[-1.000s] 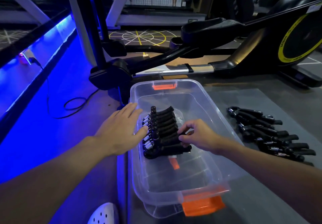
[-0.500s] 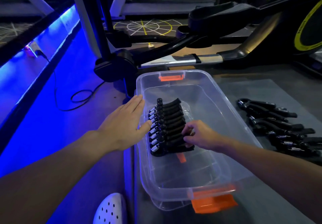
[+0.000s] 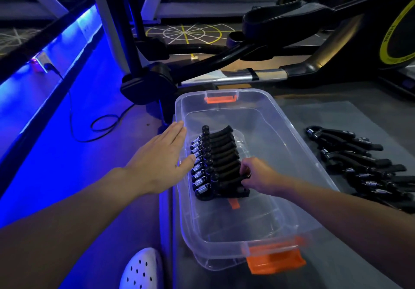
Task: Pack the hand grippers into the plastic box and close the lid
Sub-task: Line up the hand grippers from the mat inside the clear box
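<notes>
Partly off-frame: loose grippers [image 3: 363,176], rt.

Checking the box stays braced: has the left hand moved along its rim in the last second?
No: against the plastic box, the left hand keeps its spot on the left rim, thumb beside the packed hand grippers; only the view shifted.
</notes>
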A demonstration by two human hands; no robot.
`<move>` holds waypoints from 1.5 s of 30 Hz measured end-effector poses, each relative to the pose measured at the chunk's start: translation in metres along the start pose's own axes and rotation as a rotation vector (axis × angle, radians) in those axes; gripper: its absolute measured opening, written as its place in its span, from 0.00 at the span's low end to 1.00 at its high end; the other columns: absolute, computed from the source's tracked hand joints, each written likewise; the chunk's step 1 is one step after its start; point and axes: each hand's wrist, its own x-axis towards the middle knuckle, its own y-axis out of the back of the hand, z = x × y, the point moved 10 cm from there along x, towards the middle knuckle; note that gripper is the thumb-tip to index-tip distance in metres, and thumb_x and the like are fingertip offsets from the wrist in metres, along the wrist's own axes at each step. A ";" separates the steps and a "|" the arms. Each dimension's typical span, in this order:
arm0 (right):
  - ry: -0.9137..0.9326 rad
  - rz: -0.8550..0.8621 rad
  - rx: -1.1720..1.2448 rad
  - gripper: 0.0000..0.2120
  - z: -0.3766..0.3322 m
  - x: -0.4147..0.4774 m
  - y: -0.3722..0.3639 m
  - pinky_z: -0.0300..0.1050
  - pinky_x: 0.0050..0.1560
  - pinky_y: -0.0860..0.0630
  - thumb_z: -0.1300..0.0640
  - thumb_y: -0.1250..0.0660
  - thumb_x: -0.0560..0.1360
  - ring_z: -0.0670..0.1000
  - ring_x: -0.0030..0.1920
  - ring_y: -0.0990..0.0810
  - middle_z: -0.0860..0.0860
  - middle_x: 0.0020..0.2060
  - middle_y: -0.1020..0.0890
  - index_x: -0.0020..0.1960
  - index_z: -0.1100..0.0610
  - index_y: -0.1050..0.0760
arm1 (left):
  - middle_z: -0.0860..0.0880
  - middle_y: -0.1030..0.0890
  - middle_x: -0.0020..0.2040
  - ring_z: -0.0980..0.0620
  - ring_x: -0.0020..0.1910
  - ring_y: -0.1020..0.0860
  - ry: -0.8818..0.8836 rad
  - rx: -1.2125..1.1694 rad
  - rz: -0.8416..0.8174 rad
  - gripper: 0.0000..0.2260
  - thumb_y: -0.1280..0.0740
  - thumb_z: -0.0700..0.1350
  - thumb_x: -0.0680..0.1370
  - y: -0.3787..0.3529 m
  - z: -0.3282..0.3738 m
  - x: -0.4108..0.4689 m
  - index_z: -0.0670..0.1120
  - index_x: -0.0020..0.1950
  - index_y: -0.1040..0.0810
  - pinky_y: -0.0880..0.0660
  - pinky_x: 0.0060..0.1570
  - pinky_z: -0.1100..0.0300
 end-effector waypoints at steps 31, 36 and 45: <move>-0.147 -0.054 0.430 0.22 0.010 -0.002 -0.008 0.56 0.37 0.19 0.66 0.29 0.73 0.54 0.27 0.22 0.57 0.36 0.24 0.59 0.56 0.37 | 0.49 0.53 0.80 0.55 0.78 0.54 -0.017 -0.048 0.035 0.42 0.62 0.66 0.71 0.002 0.001 -0.001 0.42 0.79 0.50 0.55 0.70 0.66; -0.152 -0.048 0.477 0.20 0.010 -0.003 -0.011 0.56 0.39 0.19 0.68 0.31 0.74 0.55 0.29 0.22 0.57 0.33 0.24 0.60 0.57 0.36 | 0.48 0.52 0.80 0.55 0.78 0.54 -0.020 -0.052 0.040 0.42 0.62 0.66 0.71 0.002 0.001 -0.001 0.42 0.79 0.50 0.55 0.70 0.66; -0.224 -0.036 0.740 0.23 0.013 -0.001 -0.020 0.48 0.39 0.18 0.73 0.32 0.73 0.52 0.30 0.22 0.56 0.33 0.22 0.60 0.55 0.37 | 0.49 0.53 0.80 0.55 0.78 0.54 -0.020 -0.046 0.048 0.42 0.62 0.66 0.71 0.002 0.001 0.000 0.42 0.79 0.50 0.56 0.70 0.67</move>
